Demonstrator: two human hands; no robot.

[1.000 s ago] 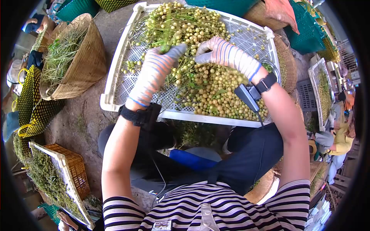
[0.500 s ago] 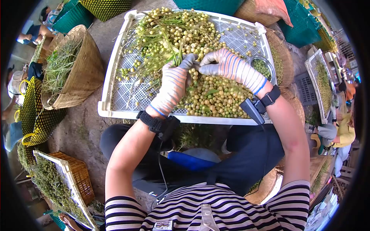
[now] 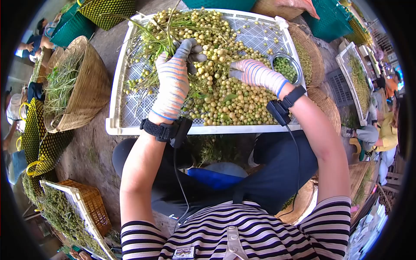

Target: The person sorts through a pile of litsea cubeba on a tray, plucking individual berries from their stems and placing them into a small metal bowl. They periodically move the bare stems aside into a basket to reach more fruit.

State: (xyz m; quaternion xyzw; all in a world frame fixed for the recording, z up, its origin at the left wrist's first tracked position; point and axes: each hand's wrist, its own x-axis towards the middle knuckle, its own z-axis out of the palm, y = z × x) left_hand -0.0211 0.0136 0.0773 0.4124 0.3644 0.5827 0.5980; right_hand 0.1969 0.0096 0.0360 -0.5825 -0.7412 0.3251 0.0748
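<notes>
A white mesh tray (image 3: 203,129) lies above my lap, heaped with round yellow-green fruits (image 3: 238,106) and thin stems. My left hand (image 3: 177,73), in a striped glove with grey fingertips, is closed round a bunch of green stems (image 3: 162,41) at the tray's upper left. Over the middle of the heap, my right hand (image 3: 258,74), gloved alike, has its fingertips down at the fruits, bent together; what they hold, if anything, is hidden. Just right of that hand stands a round metal bowl (image 3: 286,68) of small green fruits inside the tray.
A wicker basket (image 3: 80,93) of stems stands at left, beside a yellow-black woven bag (image 3: 39,134). A tray of stems (image 3: 71,212) rests at lower left. Round baskets (image 3: 310,54) stand right of my tray. People sit at both edges, one in a yellow top (image 3: 388,136).
My hands have moved apart. The left one has gone up and left with the stems; the right has shifted slightly right and down. The view has also shifted slightly.
</notes>
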